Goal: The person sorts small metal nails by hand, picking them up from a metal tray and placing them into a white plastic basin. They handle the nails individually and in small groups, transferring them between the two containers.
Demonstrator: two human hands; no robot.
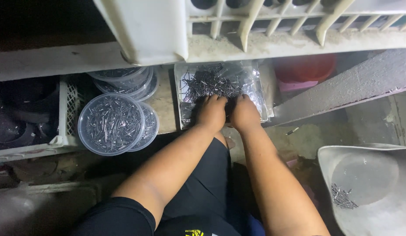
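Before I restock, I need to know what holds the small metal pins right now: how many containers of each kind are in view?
Round clear plastic tubs with pins, left of the left hand: at least 4, stacked and overlapping, front one at
Clear plastic bag of pins under both hands (right hand): 1
Grey metal pan with a few pins: 1
Total: at least 6

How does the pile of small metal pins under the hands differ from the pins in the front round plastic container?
The pile of pins lies loose and heaped on a clear plastic sheet, open to the left hand and right hand; the pins in the round container are spread flatter inside a clear tub. The pile is being touched by both hands; the container sits untouched to the left. Both hold the same thin, dark metal pins.
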